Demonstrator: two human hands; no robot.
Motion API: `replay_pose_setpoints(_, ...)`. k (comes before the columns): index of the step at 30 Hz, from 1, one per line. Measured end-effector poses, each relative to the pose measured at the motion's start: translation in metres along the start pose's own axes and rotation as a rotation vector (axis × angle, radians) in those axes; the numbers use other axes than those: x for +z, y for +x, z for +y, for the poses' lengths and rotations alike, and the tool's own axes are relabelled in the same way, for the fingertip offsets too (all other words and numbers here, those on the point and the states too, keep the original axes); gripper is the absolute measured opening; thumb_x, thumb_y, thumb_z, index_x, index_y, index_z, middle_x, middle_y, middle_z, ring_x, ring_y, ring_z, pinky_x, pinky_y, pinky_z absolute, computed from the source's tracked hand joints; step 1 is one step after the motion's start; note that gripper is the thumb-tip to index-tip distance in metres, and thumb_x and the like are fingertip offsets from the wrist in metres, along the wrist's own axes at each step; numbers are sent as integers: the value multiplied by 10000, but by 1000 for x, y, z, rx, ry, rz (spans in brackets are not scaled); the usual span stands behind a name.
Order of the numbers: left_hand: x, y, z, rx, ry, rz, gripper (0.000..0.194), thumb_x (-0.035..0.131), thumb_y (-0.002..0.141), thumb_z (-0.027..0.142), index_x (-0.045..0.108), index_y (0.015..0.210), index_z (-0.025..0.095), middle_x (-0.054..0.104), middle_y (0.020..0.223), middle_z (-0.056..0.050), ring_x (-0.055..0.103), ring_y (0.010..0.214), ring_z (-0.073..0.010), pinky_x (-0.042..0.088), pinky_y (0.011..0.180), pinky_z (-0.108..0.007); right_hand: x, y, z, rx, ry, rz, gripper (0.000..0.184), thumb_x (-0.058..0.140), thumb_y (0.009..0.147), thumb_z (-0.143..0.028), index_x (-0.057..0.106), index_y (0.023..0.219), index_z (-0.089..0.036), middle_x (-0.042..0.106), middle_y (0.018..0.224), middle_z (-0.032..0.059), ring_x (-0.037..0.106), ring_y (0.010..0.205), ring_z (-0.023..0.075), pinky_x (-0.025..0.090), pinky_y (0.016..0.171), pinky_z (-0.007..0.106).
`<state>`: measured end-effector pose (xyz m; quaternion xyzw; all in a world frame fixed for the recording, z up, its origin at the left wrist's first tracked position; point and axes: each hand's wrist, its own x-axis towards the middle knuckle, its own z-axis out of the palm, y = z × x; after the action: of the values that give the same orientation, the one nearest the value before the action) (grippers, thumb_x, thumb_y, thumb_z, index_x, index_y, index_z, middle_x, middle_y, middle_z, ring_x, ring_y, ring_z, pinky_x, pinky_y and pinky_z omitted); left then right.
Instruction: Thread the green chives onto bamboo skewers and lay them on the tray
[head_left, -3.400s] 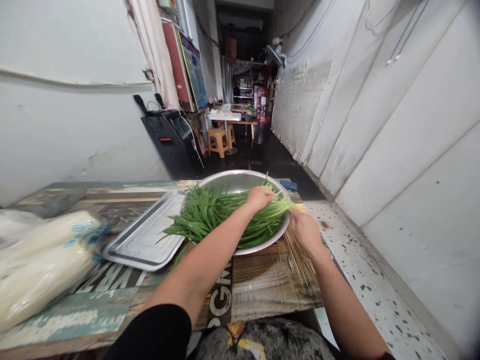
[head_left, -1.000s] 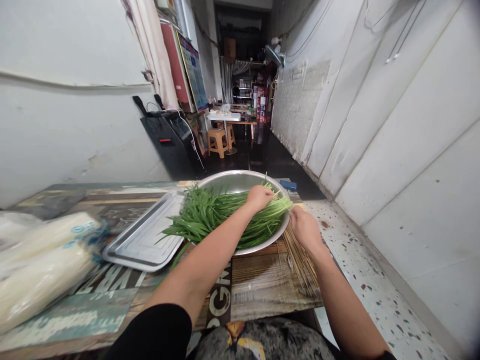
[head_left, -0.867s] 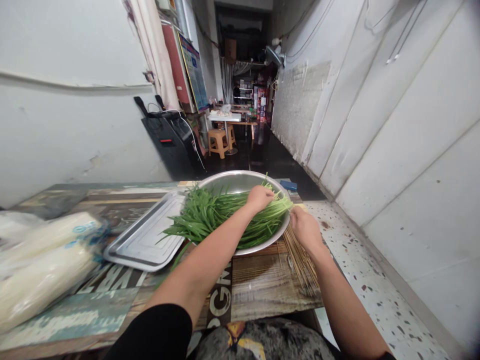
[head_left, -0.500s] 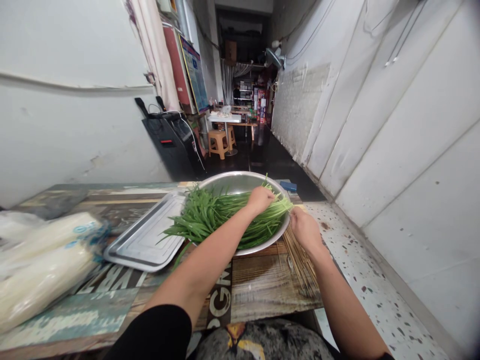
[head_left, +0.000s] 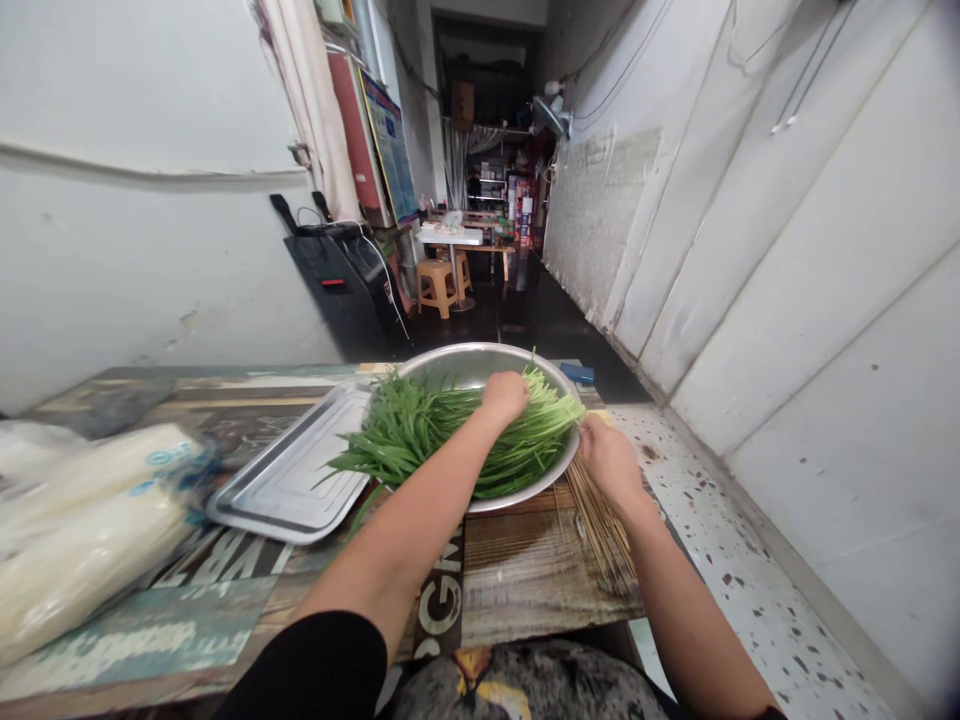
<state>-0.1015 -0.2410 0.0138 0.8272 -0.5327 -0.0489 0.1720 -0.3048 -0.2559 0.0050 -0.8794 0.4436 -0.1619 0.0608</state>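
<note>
A round metal basin [head_left: 427, 367] holds a heap of garlic chives [head_left: 420, 425], leaves spread to the left and pale stem ends bunched at the right rim. My left hand [head_left: 506, 396] is over the heap, its fingers closed on some chives near the stems; the fingertips are partly hidden. Just outside the basin's right rim, my right hand [head_left: 611, 458] is closed in a pinch beside the stem ends. What it grips is too small to make out. Thin wooden skewers [head_left: 600, 525] lie loosely on the table below and left of my right hand.
A metal tray [head_left: 300, 465] lies left of the basin on the patterned wooden table [head_left: 525, 580]. Plastic-wrapped pale packages [head_left: 97, 540] are at the far left. A small blue object [head_left: 577, 373] sits behind the basin, near the table's right edge.
My left hand has moved a little to the left, away from the stem ends and along the chives. The right hand stays almost where it was.
</note>
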Motion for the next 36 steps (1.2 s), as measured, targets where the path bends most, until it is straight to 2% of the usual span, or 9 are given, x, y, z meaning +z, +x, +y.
replay_pose_setpoints(3,4,1,0,-7,67,-39,208,717,755,337,776,900,200,738,1005,-112,648,1018,-248,444,912,-284,-1,0,0,5,1,-5,310,367,980,-256,615,1153,-187,699,825,73,588,695,186,247,581,276)
replay_pose_setpoints(6,6,1,1,-19,59,-9,212,728,736,230,763,942,191,731,1026,-124,642,1034,-256,447,919,-295,-2,0,-1,15,-2,-21,308,364,982,-256,621,1136,-186,698,825,72,589,700,185,250,580,274)
replay_pose_setpoints(13,4,0,-2,-67,-83,-64,127,725,728,217,765,845,191,734,993,-110,661,986,-247,474,875,-289,1,0,1,-3,12,2,309,363,978,-246,616,1148,-196,699,824,66,591,703,186,253,583,275)
replay_pose_setpoints(18,7,3,-7,-95,-226,-37,61,721,735,225,756,771,192,742,902,-75,669,862,-205,484,795,-267,0,0,0,19,7,-14,299,365,980,-251,623,1115,-190,692,823,70,584,699,180,262,588,266)
replay_pose_setpoints(21,10,6,-8,-66,-324,-7,115,727,732,251,758,824,188,741,874,-46,660,825,-175,486,769,-245,0,0,0,18,5,-15,299,365,978,-244,625,1113,-190,693,829,72,588,709,182,268,592,265)
replay_pose_setpoints(26,9,4,-4,-25,-469,21,337,692,755,263,737,1084,205,744,818,-20,661,786,-165,486,775,-242,2,0,2,0,16,7,296,369,973,-243,625,1115,-196,700,824,66,589,696,182,260,586,269)
replay_pose_setpoints(29,7,1,-1,-13,-484,5,314,653,795,358,757,1055,216,753,828,-28,671,827,-185,483,784,-253,0,-1,1,0,21,0,289,371,971,-235,621,1109,-189,704,827,69,591,693,183,259,589,272)
replay_pose_setpoints(31,6,-1,2,-4,-465,20,298,618,821,382,764,1034,234,760,906,-26,673,888,-192,480,801,-254,-1,-1,1,3,19,-8,289,368,972,-232,618,1108,-186,704,826,69,593,697,184,261,592,274)
replay_pose_setpoints(36,6,-1,10,58,-390,5,243,590,817,186,765,986,184,747,1027,-46,662,954,-180,468,858,-240,-2,-1,-1,18,3,-13,296,359,973,-237,619,1106,-185,701,838,71,602,721,190,275,596,273)
